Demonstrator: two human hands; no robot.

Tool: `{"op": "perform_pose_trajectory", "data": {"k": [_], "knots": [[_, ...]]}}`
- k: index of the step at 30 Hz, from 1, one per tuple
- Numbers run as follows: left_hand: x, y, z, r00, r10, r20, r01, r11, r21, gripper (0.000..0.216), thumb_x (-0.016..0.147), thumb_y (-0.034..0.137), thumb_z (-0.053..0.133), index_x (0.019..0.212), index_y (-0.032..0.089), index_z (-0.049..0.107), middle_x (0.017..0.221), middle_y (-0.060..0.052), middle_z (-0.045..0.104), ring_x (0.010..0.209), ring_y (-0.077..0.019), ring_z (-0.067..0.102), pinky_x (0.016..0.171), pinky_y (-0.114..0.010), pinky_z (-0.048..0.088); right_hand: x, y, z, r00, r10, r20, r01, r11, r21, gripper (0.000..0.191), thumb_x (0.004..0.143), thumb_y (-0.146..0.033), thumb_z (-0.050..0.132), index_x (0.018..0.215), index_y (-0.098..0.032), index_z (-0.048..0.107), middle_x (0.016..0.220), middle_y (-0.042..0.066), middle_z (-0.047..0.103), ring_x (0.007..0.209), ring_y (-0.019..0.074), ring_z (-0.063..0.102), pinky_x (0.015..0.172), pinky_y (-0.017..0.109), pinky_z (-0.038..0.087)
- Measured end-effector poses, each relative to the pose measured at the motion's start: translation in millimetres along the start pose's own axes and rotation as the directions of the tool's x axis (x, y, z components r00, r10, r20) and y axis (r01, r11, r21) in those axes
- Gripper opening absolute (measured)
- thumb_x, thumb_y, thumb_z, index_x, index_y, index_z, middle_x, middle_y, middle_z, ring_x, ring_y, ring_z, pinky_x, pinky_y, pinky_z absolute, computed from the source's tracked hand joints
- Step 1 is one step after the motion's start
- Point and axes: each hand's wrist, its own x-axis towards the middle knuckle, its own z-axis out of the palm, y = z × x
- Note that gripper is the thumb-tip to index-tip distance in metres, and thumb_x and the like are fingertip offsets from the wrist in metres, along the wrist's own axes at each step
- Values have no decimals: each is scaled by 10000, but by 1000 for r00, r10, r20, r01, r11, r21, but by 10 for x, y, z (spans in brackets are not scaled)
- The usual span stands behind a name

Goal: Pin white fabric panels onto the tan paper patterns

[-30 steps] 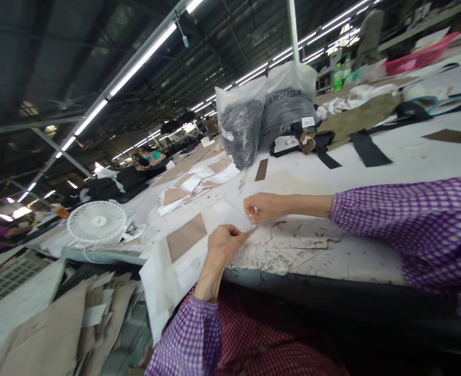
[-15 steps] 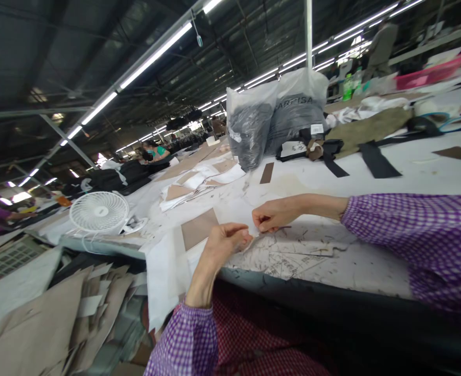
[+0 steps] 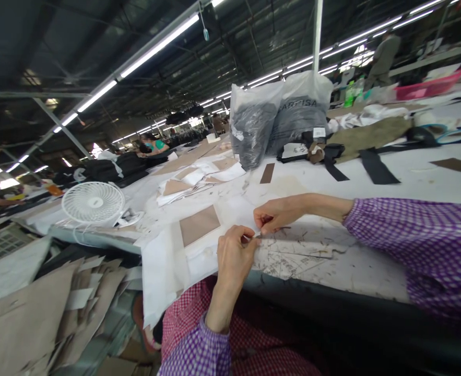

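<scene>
My left hand (image 3: 235,254) is closed in a pinch at the near edge of the white table (image 3: 371,261), on the right edge of a white fabric sheet (image 3: 167,261) that hangs over the table's edge. A tan rectangular patch (image 3: 199,224) lies on that sheet. My right hand (image 3: 276,214) is pinched shut just beyond the left, fingertips close to the left thumb. What the right fingers grip is too small to make out. Both sleeves are purple checked.
A white desk fan (image 3: 93,203) stands at the left. Stacked white and tan cut pieces (image 3: 199,177) lie further back, with two plastic bags of dark fabric (image 3: 277,117) beyond. Black strips (image 3: 379,167) and olive cloth lie at right. Tan pieces (image 3: 38,318) pile below left. Other people work far off.
My left hand has slid slightly right and nearer along the sheet's edge and closed tighter. My right hand stayed pinched in about the same place. The view tilted a little.
</scene>
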Motion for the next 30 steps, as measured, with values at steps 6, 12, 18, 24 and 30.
{"op": "perform_pose_trajectory", "data": {"k": [6,12,18,24,30], "knots": [[-14,-81,-8,999,44,-18,-47,989,-140,96,699,161,702,732,195,619,762,12,624,701,-142,554,684,-270,412,17,13,-13,1000,-8,0,8,999,-45,121,841,-209,576,899,-117,522,683,-30,514,594,89,453,524,214,352],[-58,-236,-281,955,69,-288,-122,977,-172,72,739,238,693,738,202,630,778,8,599,691,-145,521,668,-283,415,53,64,-19,1000,-11,-1,11,998,-63,121,808,-206,604,865,-130,529,687,-28,513,596,91,444,520,218,334],[-123,-58,-146,976,207,-62,-176,928,330,60,747,267,741,745,225,699,741,-6,640,828,-219,558,781,-371,363,70,85,-19,1000,-11,14,11,999,-43,169,801,-253,604,881,-133,517,667,-33,511,587,97,461,525,224,348],[-14,-26,-54,997,28,-68,-9,963,268,157,783,263,674,635,210,684,708,-19,641,801,-210,581,730,-341,388,55,52,-15,1000,-2,-5,2,999,-51,148,797,-238,603,863,-134,520,672,-28,512,589,99,453,530,231,348],[66,-94,-70,994,-110,-5,110,986,125,142,738,275,652,610,217,674,643,-17,643,673,-185,588,585,-285,389,70,48,-5,1000,12,-4,-12,999,-42,155,801,-244,603,856,-133,510,657,-23,512,576,106,471,514,238,346]]}}
